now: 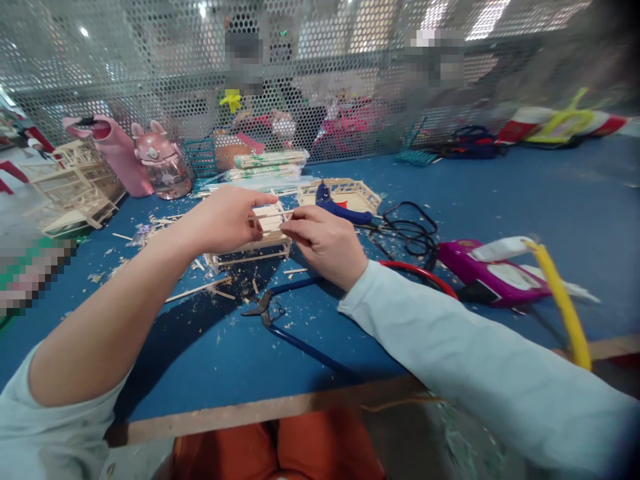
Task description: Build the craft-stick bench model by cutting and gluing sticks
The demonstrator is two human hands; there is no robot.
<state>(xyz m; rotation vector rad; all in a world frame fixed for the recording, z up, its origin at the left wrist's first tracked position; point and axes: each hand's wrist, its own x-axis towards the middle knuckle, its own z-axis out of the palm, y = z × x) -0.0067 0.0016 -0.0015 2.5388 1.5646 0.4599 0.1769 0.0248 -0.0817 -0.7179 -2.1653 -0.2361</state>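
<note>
A small frame of thin wooden sticks (250,252) stands on the blue table, between and under my two hands. My left hand (227,217) is at its upper left, index finger stretched out along the top and the other fingers curled at a thin stick. From the right, my right hand (327,241) pinches the end of a thin wooden stick with thumb and fingertips, just over the frame's right edge. Pliers with blue handles (267,310) lie open on the table below the hands. Behind my right hand, a blue glue gun (345,205) rests at a tray-like stick piece (367,193).
Bundled sticks (270,162) lie behind the frame. A pink bottle (123,157), a pink jar (163,167) and a larger stick model (83,183) stand at left. Black cable (413,233) and a purple-and-white tool (500,277) are at right. Scraps litter the table (220,373).
</note>
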